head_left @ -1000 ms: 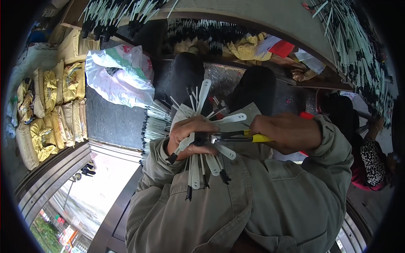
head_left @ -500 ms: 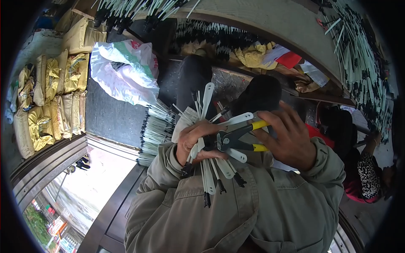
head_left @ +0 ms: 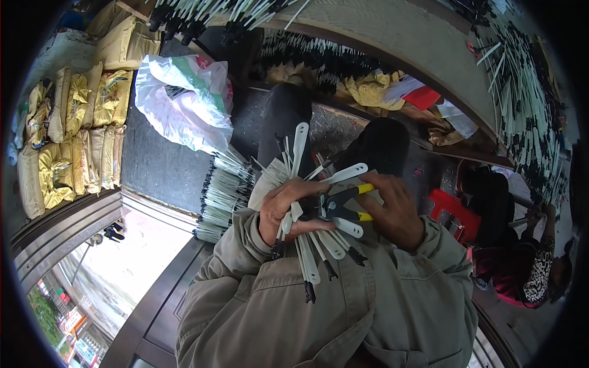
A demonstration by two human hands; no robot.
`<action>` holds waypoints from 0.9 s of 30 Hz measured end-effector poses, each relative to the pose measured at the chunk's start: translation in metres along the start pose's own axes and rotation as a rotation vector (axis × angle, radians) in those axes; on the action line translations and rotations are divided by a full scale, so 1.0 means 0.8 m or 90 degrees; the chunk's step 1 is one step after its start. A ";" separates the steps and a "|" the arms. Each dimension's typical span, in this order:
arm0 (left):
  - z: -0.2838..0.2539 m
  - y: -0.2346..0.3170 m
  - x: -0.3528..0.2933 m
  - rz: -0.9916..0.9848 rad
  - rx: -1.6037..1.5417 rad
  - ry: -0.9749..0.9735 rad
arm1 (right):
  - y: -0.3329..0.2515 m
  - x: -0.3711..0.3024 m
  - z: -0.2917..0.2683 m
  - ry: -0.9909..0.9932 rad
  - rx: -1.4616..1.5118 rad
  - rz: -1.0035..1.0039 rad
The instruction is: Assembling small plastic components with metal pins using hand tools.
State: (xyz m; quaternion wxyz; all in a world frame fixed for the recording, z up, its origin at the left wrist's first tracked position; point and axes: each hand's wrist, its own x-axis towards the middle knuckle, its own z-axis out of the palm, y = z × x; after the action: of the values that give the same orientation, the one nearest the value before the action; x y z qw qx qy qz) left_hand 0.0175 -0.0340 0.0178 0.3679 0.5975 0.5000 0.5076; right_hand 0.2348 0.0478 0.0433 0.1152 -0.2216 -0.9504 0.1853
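In front of my lap, my left hand is wrapped round a loose bundle of white plastic strips and thin rods. Several strips have holes at their ends, and many rods carry black tips; they fan out above and below my fist. Black pliers with yellow grips reach in from the right, their handles apart. My right hand holds those handles, fingers over the upper one. The jaws sit against the middle of the bundle, partly hidden by my left fingers, so what they bite on cannot be seen.
Beside my left arm stands a stack of similar rods. Further off are a white plastic bag and paper-wrapped packets. A bench bearing rods curves across the far side. A red stool and another person are at the right.
My right hand and forearm have drawn in to the left, and the plier handles sit slightly closer together. The left hand still grips the bundle in nearly the same place.
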 end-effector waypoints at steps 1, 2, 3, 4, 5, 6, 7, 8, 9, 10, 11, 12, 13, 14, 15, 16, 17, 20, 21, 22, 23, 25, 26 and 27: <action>0.001 0.000 0.000 -0.002 0.002 0.002 | 0.000 0.002 0.000 0.026 -0.015 -0.005; 0.003 -0.001 -0.001 -0.025 0.017 0.014 | -0.001 0.003 0.000 0.052 -0.029 -0.009; 0.003 -0.001 -0.002 -0.047 0.031 0.023 | -0.001 0.003 -0.002 0.051 -0.028 -0.009; 0.003 -0.002 -0.003 -0.048 0.032 0.023 | -0.001 0.003 -0.006 0.040 -0.032 -0.010; 0.002 -0.002 -0.004 -0.052 0.028 0.021 | -0.002 0.003 -0.007 0.029 -0.037 -0.012; 0.002 -0.002 -0.004 -0.054 0.023 0.019 | -0.001 0.002 -0.008 0.029 -0.038 -0.012; 0.002 -0.001 -0.002 -0.054 0.022 0.020 | -0.001 0.002 -0.008 0.003 -0.032 -0.002; 0.001 0.001 0.000 -0.037 0.025 0.026 | -0.001 0.001 -0.008 -0.022 -0.027 0.007; 0.001 0.003 0.001 -0.020 0.028 0.032 | 0.000 0.001 -0.004 -0.022 -0.027 0.006; 0.002 0.002 0.001 -0.020 0.030 0.034 | 0.000 0.001 0.003 0.003 0.002 0.003; 0.004 0.001 0.000 -0.029 0.033 0.040 | 0.001 0.000 0.010 0.027 0.031 0.001; 0.006 0.000 -0.001 -0.037 0.036 0.046 | 0.003 0.001 0.015 0.027 0.031 -0.001; 0.007 -0.001 -0.001 -0.037 0.037 0.047 | 0.004 0.002 0.020 0.035 0.073 0.002; 0.008 -0.002 0.000 -0.036 0.017 0.054 | 0.006 0.003 0.025 0.043 0.116 0.005; 0.008 -0.003 0.000 -0.036 -0.002 0.062 | 0.008 0.004 0.030 0.043 0.118 0.004; 0.008 -0.005 -0.001 -0.035 0.003 0.065 | 0.010 0.006 0.035 0.060 0.115 -0.004; 0.008 -0.004 -0.002 -0.036 0.004 0.065 | 0.011 0.007 0.039 0.077 0.112 -0.011; 0.008 -0.004 0.000 -0.058 -0.002 0.064 | 0.016 0.010 0.046 0.088 0.129 -0.018; 0.008 -0.004 0.000 -0.060 0.006 0.057 | 0.017 0.011 0.044 0.086 0.131 -0.017; 0.007 -0.005 0.000 -0.062 0.014 0.050 | 0.020 0.012 0.040 0.085 0.106 -0.031; 0.007 -0.006 0.002 -0.064 0.011 0.048 | 0.023 0.013 0.034 0.084 0.081 -0.044; 0.005 -0.006 0.008 0.018 -0.003 0.029 | 0.029 0.018 0.020 0.073 0.050 -0.063; 0.003 -0.004 0.008 0.024 -0.009 0.028 | 0.031 0.021 0.013 0.063 0.021 -0.089; 0.004 -0.004 0.009 0.025 -0.014 0.025 | 0.035 0.022 0.008 0.051 0.005 -0.099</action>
State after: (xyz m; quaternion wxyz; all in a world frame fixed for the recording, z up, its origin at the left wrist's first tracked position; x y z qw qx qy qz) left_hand 0.0201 -0.0264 0.0159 0.3545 0.5928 0.4901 0.5318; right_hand 0.2283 0.0770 0.0289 0.1678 -0.1541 -0.9587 0.1702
